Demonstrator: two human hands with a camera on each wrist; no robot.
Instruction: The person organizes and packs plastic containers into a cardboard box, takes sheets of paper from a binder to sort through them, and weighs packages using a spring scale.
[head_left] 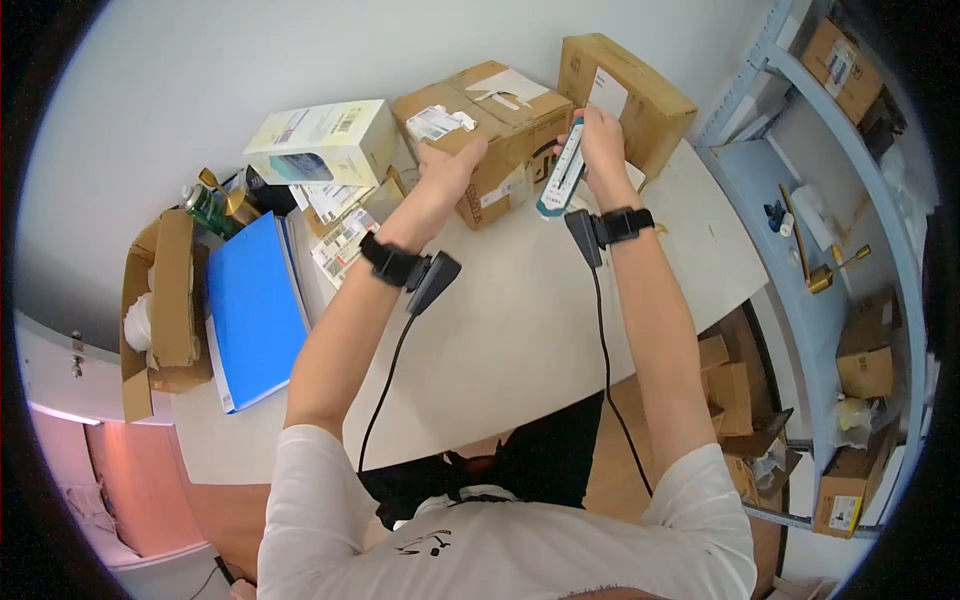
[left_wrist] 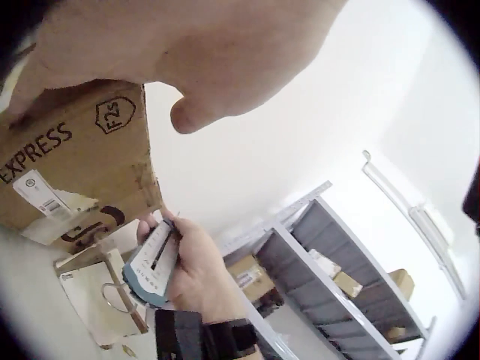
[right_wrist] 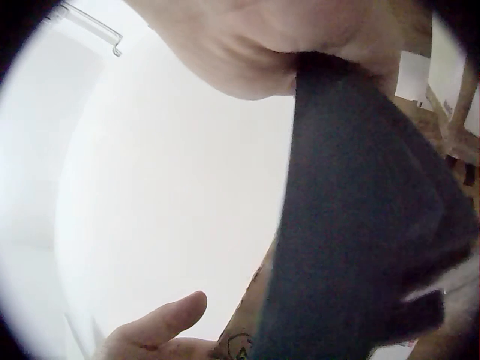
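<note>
My left hand (head_left: 452,170) rests on a taped cardboard box (head_left: 500,120), its thumb raised off the box in the left wrist view and its fingers partly hidden. A spring scale (head_left: 563,172) with a teal frame and a slotted, numbered white face is gripped in my right hand (head_left: 603,150), just right of that box. From the left wrist, a metal ring (left_wrist: 118,298) shows at the scale's lower end. The scale's dark back (right_wrist: 352,202) fills much of the right wrist view.
Another cardboard box (head_left: 640,95) leans at the back right. To the left are a white printed box (head_left: 325,140), labels (head_left: 345,240), a blue binder (head_left: 258,310) and an open carton (head_left: 175,300). Metal shelving (head_left: 765,170) stands right of the white table (head_left: 500,320).
</note>
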